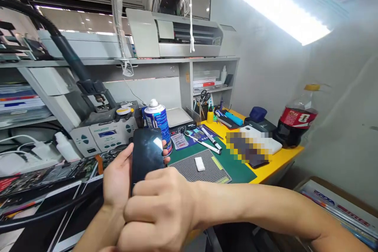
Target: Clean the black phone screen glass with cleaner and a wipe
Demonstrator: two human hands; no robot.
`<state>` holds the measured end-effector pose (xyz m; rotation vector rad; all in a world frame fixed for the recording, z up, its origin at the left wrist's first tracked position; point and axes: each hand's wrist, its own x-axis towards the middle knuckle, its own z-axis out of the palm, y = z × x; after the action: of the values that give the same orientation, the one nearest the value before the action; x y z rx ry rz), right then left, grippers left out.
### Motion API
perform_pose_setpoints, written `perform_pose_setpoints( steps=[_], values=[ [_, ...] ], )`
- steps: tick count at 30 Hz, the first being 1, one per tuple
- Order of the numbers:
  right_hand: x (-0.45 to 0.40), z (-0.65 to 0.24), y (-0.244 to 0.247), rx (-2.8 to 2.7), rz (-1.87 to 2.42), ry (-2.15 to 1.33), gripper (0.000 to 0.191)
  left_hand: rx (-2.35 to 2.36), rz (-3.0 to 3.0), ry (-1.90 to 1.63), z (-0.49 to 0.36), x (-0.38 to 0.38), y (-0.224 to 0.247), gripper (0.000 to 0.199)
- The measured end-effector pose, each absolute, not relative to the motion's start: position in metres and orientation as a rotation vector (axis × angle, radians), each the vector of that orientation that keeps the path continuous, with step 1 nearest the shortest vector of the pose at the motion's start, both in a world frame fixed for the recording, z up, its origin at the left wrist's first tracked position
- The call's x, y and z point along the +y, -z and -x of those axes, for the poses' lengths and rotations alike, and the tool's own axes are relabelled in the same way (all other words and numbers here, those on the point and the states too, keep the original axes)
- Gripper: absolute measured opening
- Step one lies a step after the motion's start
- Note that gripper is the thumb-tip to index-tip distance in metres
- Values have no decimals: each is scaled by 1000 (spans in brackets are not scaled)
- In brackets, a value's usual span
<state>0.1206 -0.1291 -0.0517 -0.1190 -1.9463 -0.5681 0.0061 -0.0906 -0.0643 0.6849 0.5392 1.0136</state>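
A black phone point(147, 150) with a glossy screen and a bright reflection stands tilted in my left hand point(116, 179). The thumb lies along its left edge and fingertips show at its right edge. In front of the phone's lower part is my right hand point(159, 208), its fingers curled into a fist with the knuckles toward the camera. What those fingers hold, if anything, is hidden. Behind the phone stands a blue spray can point(159, 117) with a white cap. A small white block point(199, 164) lies on a grey perforated pad point(189, 170) to the right.
A green mat point(238, 171) carries a brush point(203, 141) and a pen. Farther right are a blurred dark phone point(251, 151) and a cola bottle point(298, 116). Opened devices, a black hose point(59, 208) and a control box point(106, 134) occupy the left.
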Motion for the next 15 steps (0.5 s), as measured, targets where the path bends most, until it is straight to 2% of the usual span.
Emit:
perform_pose_setpoints(
  steps=[3,9,15],
  values=[
    [-115,-140,67,-1860,15,573,67,634,-724,-1084,-12,-86,62,48],
    [-101,-164,74,-1581,-122,492,43,753,-783,-1090,-31,-88,44,48],
    [-105,-205,77,-1955,33,383,53,777,-788,-1050,-37,-88,40,55]
  ],
)
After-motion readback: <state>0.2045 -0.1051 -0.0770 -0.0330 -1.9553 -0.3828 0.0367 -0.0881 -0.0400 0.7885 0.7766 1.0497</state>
